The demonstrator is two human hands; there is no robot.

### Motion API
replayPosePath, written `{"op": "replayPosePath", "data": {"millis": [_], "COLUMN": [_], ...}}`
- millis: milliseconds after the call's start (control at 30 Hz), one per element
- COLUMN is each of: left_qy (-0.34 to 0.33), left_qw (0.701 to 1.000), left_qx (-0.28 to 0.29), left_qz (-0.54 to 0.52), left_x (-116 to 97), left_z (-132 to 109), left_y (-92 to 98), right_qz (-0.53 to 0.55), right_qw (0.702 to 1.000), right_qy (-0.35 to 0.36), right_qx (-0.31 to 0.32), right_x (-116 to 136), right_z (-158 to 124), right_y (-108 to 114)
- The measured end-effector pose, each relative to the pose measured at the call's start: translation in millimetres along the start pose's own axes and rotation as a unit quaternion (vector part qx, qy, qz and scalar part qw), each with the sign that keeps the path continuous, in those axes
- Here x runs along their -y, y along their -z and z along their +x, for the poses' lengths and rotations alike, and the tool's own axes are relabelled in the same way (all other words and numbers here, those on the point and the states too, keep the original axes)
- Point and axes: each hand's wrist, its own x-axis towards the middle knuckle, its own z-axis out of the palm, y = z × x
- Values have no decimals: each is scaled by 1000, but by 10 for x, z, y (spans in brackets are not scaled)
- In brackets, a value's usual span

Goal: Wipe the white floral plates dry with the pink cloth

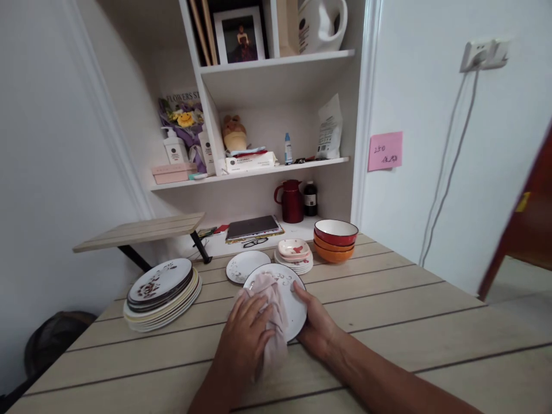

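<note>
Hands (245, 332) hold cloth (271, 290) and plate (295, 310), its edge apart from stacked bowls (334, 247).

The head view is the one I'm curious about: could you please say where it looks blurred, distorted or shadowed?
Head view: the cloth looks smeared at its lower end, perhaps from motion; same view: the shelf unit has sides leaning outward, suggesting a wide lens; same view: its upper-left recess is dim.

One cloth (277, 310), three bowls (335, 240), one jug (292, 203)
</note>
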Motion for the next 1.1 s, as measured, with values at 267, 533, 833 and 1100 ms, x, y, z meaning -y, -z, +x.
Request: {"op": "replayPosePath", "data": {"millis": [267,533,833,1100], "left_qy": [0,83,32,-34], "left_qw": [998,995,999,995], "left_qx": [60,-1,-1,40], "left_qz": [-4,52,-18,-89], "left_x": [-135,-87,-256,-278], "left_z": [32,13,-17,34], "left_y": [30,-83,-234,-68], "right_qz": [-87,-52,4,-81], "right_qw": [993,996,999,993], "right_qy": [-25,-23,39,-50], "right_qx": [71,75,34,64], "right_x": [-135,-118,67,-54], "right_z": [-78,-23,55,-17], "right_y": [-28,8,75,41]}}
